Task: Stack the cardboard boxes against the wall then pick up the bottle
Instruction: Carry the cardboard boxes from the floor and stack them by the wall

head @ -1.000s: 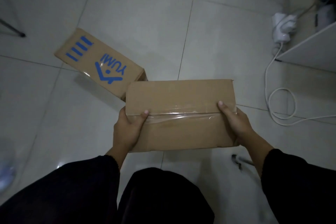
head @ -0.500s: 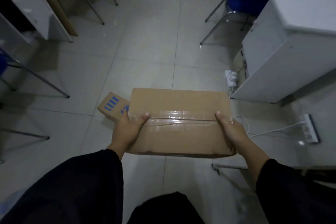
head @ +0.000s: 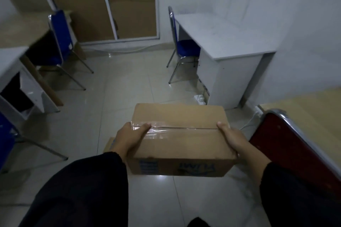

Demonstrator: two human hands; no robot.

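A pale tiled floor [head: 114,101] spreads beneath a taped cardboard box [head: 177,145], which is carried in the air at the centre of the view. Beyond the box and to its right, a white desk [head: 230,42] stands against a white wall [head: 276,5], with a blue chair [head: 184,48] tucked in at the desk's left side. Far beyond the box to its left stands a second blue chair [head: 60,37]. Just right of the box is the back of a red chair [head: 287,153].

The box has clear tape [head: 166,129] along its top seam and blue print [head: 188,167] on its near side. A second cardboard box [head: 109,144] lies on the floor below the carried box's left end, mostly hidden. The left hand [head: 131,139] grips the carried box's left end, thumb on the tape. The right hand [head: 232,139] grips its right end, thumb on top. Black sleeves [head: 88,180] cover both arms.
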